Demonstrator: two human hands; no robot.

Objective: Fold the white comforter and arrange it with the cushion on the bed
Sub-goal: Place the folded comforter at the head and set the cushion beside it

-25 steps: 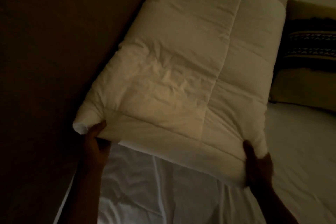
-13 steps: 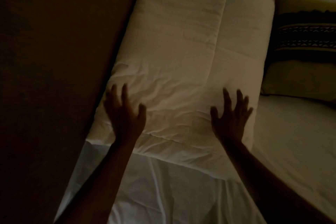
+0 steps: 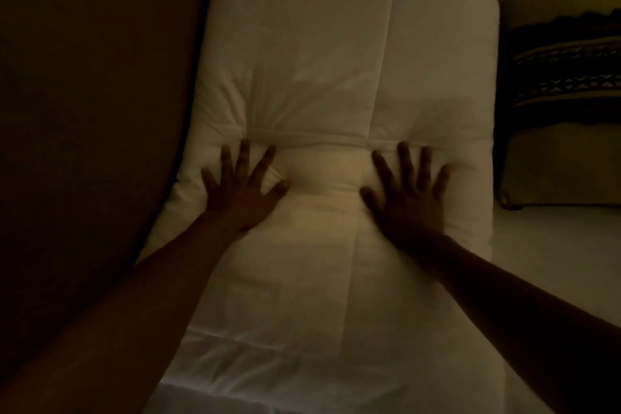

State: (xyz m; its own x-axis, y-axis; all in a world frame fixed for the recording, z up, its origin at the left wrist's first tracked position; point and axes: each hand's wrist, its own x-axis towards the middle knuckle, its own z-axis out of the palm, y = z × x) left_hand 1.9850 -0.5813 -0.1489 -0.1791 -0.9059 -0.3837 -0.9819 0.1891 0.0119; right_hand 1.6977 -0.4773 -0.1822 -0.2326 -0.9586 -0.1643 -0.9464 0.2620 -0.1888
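Comforter: white quilted comforter (image 3: 336, 84), folded into a thick oblong pad, lies on the bed along its left edge, touching the dark brown surface (image 3: 84, 111) that runs beside that edge.
Long axis: runs from the near edge of the bed toward the far edge, close to straight up the view; the far short end has rounded corners, the near end spreads flatter.
Seams: one stitched line runs lengthwise down the middle, and a crosswise crease sits just beyond the fingertips, where the padding bulges up.
Left hand: left hand (image 3: 240, 188) rests palm down on the left half of the comforter, fingers (image 3: 243, 153) straight and spread wide, pressing into the padding and holding nothing.
Right hand: right hand (image 3: 408, 198) lies palm down on the right half, level with the other, its fingers (image 3: 405, 158) straight and fanned wide, also pressing flat.
Gap: both hands are well apart, one on each side of the lengthwise seam.
Cushion: olive cushion with a dark patterned band (image 3: 564, 94) lies at the bed's right edge, just beside the comforter's right long side; whether the two touch cannot be told in the dim light.
Bed: white sheet (image 3: 544, 245) shows bare to the right of the comforter, near the cushion.
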